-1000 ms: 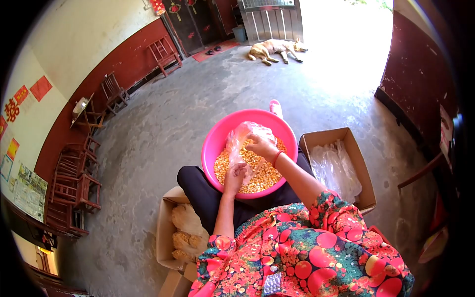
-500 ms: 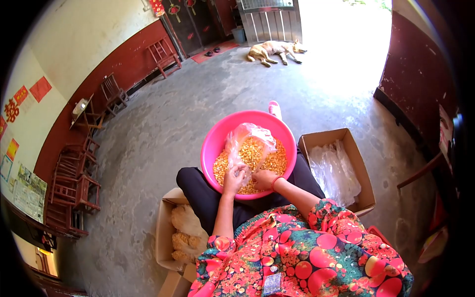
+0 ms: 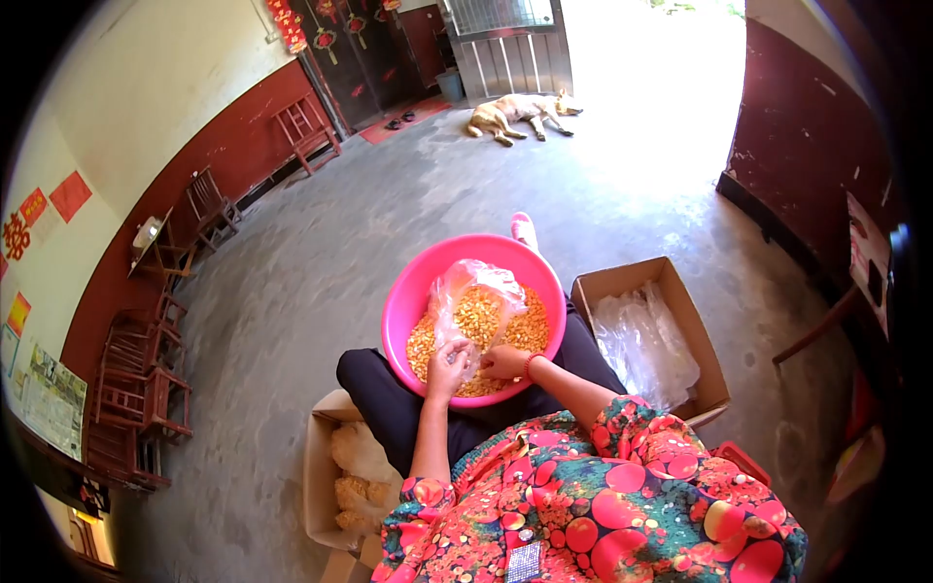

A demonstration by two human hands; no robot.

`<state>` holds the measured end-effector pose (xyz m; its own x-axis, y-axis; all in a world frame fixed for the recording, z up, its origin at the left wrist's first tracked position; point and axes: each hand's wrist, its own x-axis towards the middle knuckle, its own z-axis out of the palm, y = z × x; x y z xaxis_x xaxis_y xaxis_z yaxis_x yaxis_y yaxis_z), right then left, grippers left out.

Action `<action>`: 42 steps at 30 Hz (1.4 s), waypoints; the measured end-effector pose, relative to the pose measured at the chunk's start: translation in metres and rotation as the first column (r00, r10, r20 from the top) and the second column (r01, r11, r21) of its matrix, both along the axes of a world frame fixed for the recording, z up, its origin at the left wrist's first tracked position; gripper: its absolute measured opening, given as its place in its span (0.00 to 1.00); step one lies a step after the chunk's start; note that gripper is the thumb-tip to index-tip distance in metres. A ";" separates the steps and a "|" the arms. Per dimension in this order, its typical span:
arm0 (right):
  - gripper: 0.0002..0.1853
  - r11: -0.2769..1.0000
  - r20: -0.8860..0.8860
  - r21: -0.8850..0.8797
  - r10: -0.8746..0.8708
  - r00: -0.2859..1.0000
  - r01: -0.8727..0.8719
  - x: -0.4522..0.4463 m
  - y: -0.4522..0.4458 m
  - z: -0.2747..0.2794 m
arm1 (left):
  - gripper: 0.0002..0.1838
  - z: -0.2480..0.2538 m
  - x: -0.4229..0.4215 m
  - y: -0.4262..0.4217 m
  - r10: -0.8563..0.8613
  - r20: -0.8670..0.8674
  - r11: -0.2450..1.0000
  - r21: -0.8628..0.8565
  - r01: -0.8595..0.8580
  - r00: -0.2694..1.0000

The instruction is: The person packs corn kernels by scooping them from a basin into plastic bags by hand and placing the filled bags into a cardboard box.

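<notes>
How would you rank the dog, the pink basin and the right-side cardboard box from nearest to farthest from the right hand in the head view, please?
1. Pink basin, directly under the right hand.
2. Cardboard box, out to the person's right.
3. Dog, lying far ahead by the metal door.

left hand [image 3: 447,368]: holds clear bag [image 3: 449,301] | right hand [image 3: 504,363]: close by
</notes>
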<state>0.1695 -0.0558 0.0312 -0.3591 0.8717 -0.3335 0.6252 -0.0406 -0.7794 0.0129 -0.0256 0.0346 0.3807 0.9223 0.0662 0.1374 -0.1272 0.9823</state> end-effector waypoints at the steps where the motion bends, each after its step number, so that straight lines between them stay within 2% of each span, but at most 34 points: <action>1: 0.12 1.000 0.003 0.005 -0.010 1.000 0.010 0.000 0.001 0.001 | 0.10 -0.002 -0.001 0.001 -0.010 0.003 1.000 0.005 0.010 1.000; 3: 0.11 0.977 -0.308 -0.172 -0.177 0.935 0.129 0.003 0.000 -0.001 | 0.10 -0.006 -0.001 0.003 -0.005 0.006 0.999 0.035 0.005 1.000; 4: 0.11 0.976 -0.394 -0.174 -0.189 0.899 0.129 0.004 -0.002 0.002 | 0.10 -0.003 -0.001 0.002 -0.006 -0.007 1.000 0.017 0.006 1.000; 7: 0.10 0.962 -0.457 -0.229 -0.240 0.857 0.148 0.004 -0.003 0.005 | 0.09 -0.003 0.000 0.001 -0.011 0.031 0.999 0.043 0.010 0.999; 8: 0.09 0.964 -0.435 -0.231 -0.220 0.873 0.128 0.005 -0.001 0.004 | 0.09 -0.002 0.000 0.000 -0.008 0.012 1.000 0.009 0.008 1.000; 13: 0.10 0.949 -0.361 -0.254 -0.273 0.892 0.187 0.006 0.001 -0.002 | 0.09 -0.002 0.000 0.000 -0.002 0.030 0.999 0.047 0.000 1.000; 15: 0.11 0.937 -0.466 -0.265 -0.333 0.820 0.229 0.006 0.001 -0.004 | 0.10 -0.001 -0.001 0.000 -0.007 -0.001 1.000 0.020 0.007 1.000; 19: 0.11 0.949 -0.460 -0.273 -0.272 0.845 0.156 0.004 0.000 -0.005 | 0.11 0.000 -0.001 -0.001 -0.006 0.003 0.999 0.035 0.006 1.000; 25: 0.07 0.923 -0.501 -0.356 -0.318 0.804 0.144 0.003 0.002 -0.010 | 0.10 -0.006 -0.002 0.003 -0.013 -0.020 0.997 0.072 0.014 1.000; 27: 0.08 0.924 -0.487 -0.375 -0.267 0.832 0.077 0.005 0.005 -0.015 | 0.10 -0.007 -0.002 0.004 -0.015 -0.010 0.997 0.072 0.016 1.000; 31: 0.09 0.926 -0.491 -0.374 -0.243 0.837 0.049 0.004 0.006 -0.015 | 0.10 -0.008 -0.003 0.004 -0.014 0.010 1.000 0.027 0.014 1.000; 33: 0.12 0.947 -0.467 -0.315 -0.212 0.858 0.062 0.003 0.003 -0.012 | 0.10 -0.008 -0.002 0.004 -0.018 0.006 1.000 0.019 0.018 1.000; 36: 0.14 0.938 -0.460 -0.343 -0.203 0.864 0.038 0.003 0.006 -0.015 | 0.10 -0.009 -0.003 0.005 -0.022 0.013 0.999 0.041 0.022 1.000; 40: 0.13 0.942 -0.438 -0.335 -0.182 0.880 0.028 0.004 0.007 -0.017 | 0.10 -0.008 -0.003 0.005 -0.029 0.000 0.999 0.037 0.029 1.000; 42: 0.12 0.950 -0.396 -0.312 -0.116 0.911 -0.015 0.004 0.007 -0.016 | 0.10 -0.008 -0.003 0.005 -0.029 -0.004 0.999 0.033 0.029 1.000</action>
